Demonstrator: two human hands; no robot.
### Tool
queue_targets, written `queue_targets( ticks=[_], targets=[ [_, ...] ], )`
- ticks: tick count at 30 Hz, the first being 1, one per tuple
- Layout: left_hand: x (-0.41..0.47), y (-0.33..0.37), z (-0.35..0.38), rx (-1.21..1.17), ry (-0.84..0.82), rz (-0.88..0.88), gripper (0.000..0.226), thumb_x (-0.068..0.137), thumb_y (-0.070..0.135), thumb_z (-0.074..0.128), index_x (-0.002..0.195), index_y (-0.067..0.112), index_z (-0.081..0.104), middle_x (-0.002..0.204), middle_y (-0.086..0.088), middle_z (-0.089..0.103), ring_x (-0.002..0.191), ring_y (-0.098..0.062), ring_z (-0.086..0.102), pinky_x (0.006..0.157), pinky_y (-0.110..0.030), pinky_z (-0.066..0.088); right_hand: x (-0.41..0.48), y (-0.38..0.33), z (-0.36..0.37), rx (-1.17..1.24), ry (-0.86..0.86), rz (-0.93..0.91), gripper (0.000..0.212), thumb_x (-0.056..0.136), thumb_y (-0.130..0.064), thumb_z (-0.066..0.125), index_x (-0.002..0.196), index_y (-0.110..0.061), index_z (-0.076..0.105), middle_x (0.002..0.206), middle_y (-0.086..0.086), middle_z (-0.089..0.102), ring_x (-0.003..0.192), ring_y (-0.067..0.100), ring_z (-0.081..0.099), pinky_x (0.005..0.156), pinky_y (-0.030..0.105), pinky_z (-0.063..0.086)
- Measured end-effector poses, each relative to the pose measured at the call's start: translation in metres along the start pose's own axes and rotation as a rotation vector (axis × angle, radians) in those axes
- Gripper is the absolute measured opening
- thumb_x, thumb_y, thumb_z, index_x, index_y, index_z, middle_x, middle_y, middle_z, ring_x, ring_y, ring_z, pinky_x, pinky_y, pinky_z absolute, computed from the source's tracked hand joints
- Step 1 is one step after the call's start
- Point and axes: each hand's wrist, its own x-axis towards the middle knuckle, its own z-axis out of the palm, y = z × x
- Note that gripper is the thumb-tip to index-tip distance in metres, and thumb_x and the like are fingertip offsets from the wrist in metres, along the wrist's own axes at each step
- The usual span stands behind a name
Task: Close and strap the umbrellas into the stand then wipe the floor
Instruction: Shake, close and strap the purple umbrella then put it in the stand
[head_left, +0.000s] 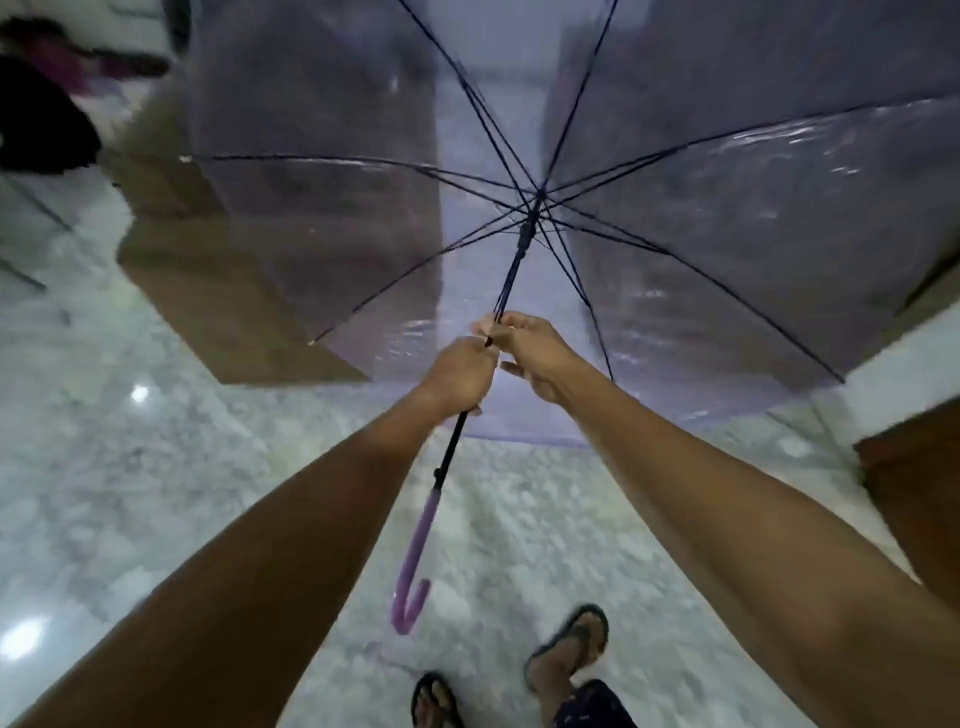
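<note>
While both grip its shaft, the umbrella spreads beyond left hand and right hand

One head-worn wide-angle view looks forward and down from above the arms. Both hands sit near, mid-frame; the floor spreads below them, and sandalled feet show beneath the right forearm.

A brown wooden cabinet stands on the left, partly seen through clear plastic. At the upper left is a dark, blurred bag-like shape. Two black sandals show at the bottom.
</note>
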Motion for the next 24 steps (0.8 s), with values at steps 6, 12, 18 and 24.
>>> queue_targets(
  ticks=[6,12,18,24],
  targets=[
    [-0.037,0.132,0.15,0.032,-0.209,0.318,0.034,0.097,0.015,0.044,0.064,0.013,0.041,0.056,-0.001,0.037,0.05,-0.017,0.032,0.049,-0.027,0.028,-0.12,-0.024,-0.207,0.142,0.484,-0.059,0.015,0.092,-0.017,0.067,0.103,-0.006,0.064,0.099,0.024,0.064,0.091,0.03,0.062,0.068,0.032,0.041],
    [-0.142,0.212,0.308,0.174,-0.529,0.671,0.037,0.098,0.027,0.047,0.063,0.017,0.046,0.057,-0.005,0.042,0.055,-0.02,0.036,0.058,-0.034,0.027,-0.307,0.004,-0.401,0.635,0.989,-0.233,0.018,0.098,-0.015,0.051,0.082,-0.015,0.058,0.076,0.003,0.063,0.06,0.013,0.062,0.055,0.02,0.048],
    [-0.259,0.257,0.461,0.44,-0.87,0.912,0.046,0.101,0.034,0.042,0.077,-0.003,0.058,0.057,-0.007,0.049,0.056,-0.024,0.045,0.061,-0.034,0.039,-0.522,0.1,-0.503,0.72,1.351,-0.174,0.032,0.105,-0.005,0.04,0.075,-0.008,0.052,0.066,0.009,0.057,0.036,0.011,0.055,0.033,0.019,0.04],
    [-0.386,0.291,0.589,0.47,-1.036,1.071,0.048,0.101,0.04,0.041,0.082,0.003,0.066,0.078,-0.01,0.064,0.075,-0.023,0.059,0.079,-0.04,0.049,-0.702,0.157,-0.566,0.809,1.534,-0.256,0.018,0.105,-0.008,0.046,0.089,-0.009,0.055,0.08,0.009,0.066,0.065,0.021,0.069,0.057,0.033,0.058]
  ],
)
